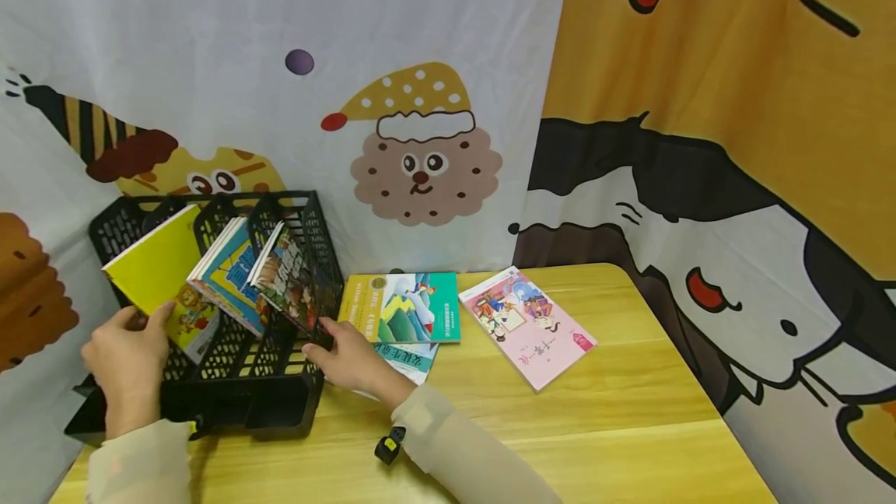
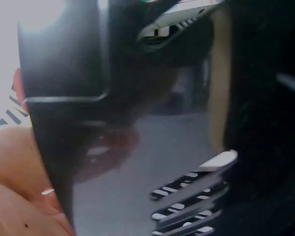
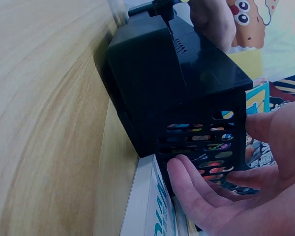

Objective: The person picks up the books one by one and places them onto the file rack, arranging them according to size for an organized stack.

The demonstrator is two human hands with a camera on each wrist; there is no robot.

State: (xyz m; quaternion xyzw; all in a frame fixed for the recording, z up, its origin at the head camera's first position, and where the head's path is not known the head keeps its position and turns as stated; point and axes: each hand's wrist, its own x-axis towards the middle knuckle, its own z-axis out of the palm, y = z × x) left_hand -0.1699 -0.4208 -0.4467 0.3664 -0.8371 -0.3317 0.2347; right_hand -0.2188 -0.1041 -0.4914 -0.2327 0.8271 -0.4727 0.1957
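Black plastic file rack [image 1: 231, 379] sits at the near left of the wooden table [image 1: 595, 426], three slots filled: a yellow book [image 1: 150, 267] on the left, a blue book [image 1: 234, 274] in the middle, a picture book [image 1: 287, 282] on the right. Left hand [image 1: 126, 356] pinches the yellow book's lower corner, thumb on top. Right hand [image 1: 350, 360] lies with loosely straight fingers against the rack's right wall, by the picture book. Just right of it, a green book [image 1: 402, 317] lies flat over another; a pink book [image 1: 525, 325] lies farther right.
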